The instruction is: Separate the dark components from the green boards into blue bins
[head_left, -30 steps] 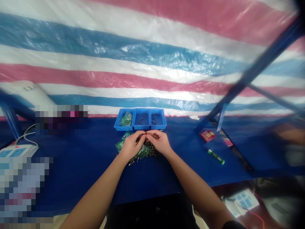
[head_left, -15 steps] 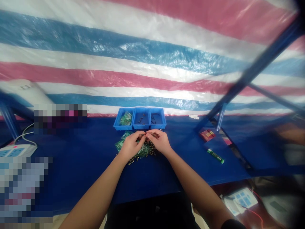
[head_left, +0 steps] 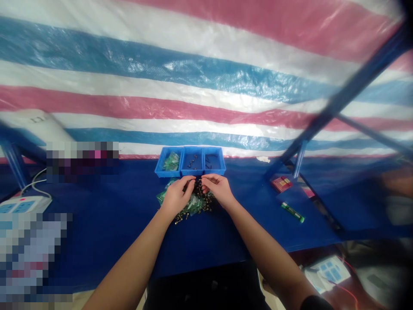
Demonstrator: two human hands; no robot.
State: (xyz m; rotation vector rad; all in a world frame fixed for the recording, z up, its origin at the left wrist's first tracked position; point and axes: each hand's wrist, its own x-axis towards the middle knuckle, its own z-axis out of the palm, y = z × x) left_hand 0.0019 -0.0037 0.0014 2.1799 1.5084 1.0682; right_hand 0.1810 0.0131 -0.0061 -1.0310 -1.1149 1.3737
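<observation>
My left hand (head_left: 176,197) is over the left side of a heap of green circuit-board pieces (head_left: 194,204) and small dark metallic parts (head_left: 182,216). Its thumb and forefinger are brought close together; whatever they hold is too small to make out. Opposite it, my right hand (head_left: 220,190) hovers above the heap's right side, also in a pinch, its contents unclear. A narrow gap separates the fingertips of the two hands. Just behind them stand three joined blue bins: the left bin (head_left: 159,167) holds green pieces, while the middle bin (head_left: 192,172) and right bin (head_left: 215,171) hold small dark parts.
A red box (head_left: 282,184) and a green tube (head_left: 292,212) lie on the blue table (head_left: 112,228) to the right. Power strips sit at the far left (head_left: 27,204) and lower right (head_left: 327,272). A blue metal frame post (head_left: 300,159) rises on the right.
The fingertips of my two hands, close together before, have moved slightly apart, the right hand shifting a little to the right. The bins and heap look the same.
</observation>
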